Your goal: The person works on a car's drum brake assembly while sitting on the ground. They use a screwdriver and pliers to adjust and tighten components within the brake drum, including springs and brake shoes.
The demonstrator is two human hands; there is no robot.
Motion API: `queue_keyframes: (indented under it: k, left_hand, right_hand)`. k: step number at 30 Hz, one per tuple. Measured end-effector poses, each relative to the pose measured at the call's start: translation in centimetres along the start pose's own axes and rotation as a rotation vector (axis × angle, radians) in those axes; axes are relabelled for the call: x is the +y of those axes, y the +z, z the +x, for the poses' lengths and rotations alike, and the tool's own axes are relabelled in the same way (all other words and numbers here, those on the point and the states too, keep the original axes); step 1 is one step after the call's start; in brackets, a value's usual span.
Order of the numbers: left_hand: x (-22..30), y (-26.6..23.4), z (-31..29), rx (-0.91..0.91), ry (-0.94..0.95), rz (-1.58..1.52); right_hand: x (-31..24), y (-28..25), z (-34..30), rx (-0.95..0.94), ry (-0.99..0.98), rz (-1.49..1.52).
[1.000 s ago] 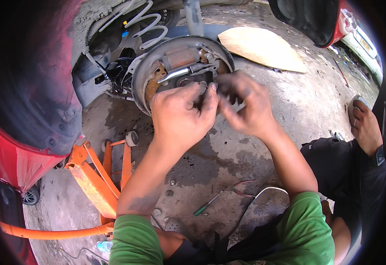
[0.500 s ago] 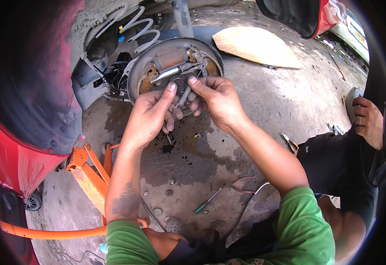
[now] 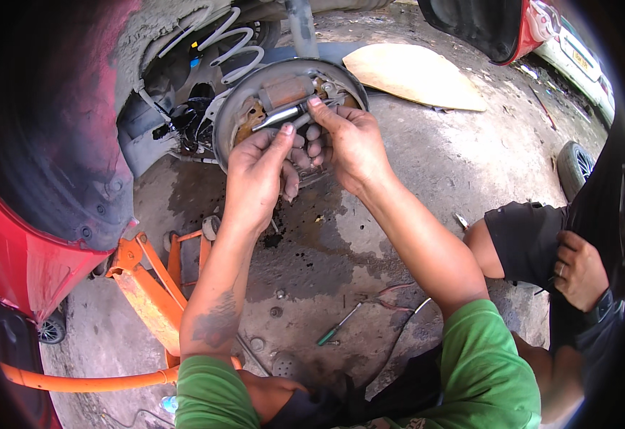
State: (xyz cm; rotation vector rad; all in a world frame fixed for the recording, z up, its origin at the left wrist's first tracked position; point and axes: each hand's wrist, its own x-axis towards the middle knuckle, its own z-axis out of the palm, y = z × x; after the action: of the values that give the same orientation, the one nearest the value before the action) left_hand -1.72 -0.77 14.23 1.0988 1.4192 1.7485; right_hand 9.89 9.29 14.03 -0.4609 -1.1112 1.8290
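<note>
Both my hands are raised in front of the drum brake assembly point(image 3: 221, 132), whose round backing plate stands upright below the car. My right hand point(image 3: 355, 150) is closed, thumb over bent fingers, on a small grey cylindrical metal part point(image 3: 300, 122). Close beside it is my left hand point(image 3: 255, 175), also closed, its thumb tip by the lower end of that part; what its fingers hold is hidden. Just beyond the thumbs, a shiny metal rod point(image 3: 276, 117) slants across the brake. Behind it sits a rusty brown block-like part point(image 3: 286, 91). My fingers cover the hub area.
An orange floor jack point(image 3: 148, 293) stands at left beside the red car body point(image 3: 12, 243). A coil spring point(image 3: 237, 53) rises behind the brake. On the stained concrete lie a green-handled screwdriver point(image 3: 337, 327), red-handled pliers point(image 3: 391, 304) and bolts. Another person's hand point(image 3: 580, 275) is at right.
My hands have moved up toward the shiny rod, and the grey part now lies at a flatter slant. The other person's hand has lowered, and their bent knee has shifted left.
</note>
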Motion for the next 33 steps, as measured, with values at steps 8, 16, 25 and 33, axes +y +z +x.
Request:
queue_keyframes:
  k: [8,16,25,33]
  left_hand:
    - [-0.3,-0.1,1.0,0.079,0.07,-0.069]
    - [-0.2,0.2,1.4,0.107,0.045,-0.045]
    - [-0.6,1.5,1.3,0.192,0.139,-0.109]
    - [-1.0,1.5,1.9,0.303,0.135,-0.118]
  right_hand:
    - [-0.6,0.5,0.6,-0.041,-0.019,-0.159]
    - [-0.2,0.1,0.7,-0.069,-0.036,-0.116]
    - [-1.1,-0.7,1.1,-0.127,0.055,-0.114]
    - [0.1,-0.4,0.9,0.025,-0.038,-0.179]
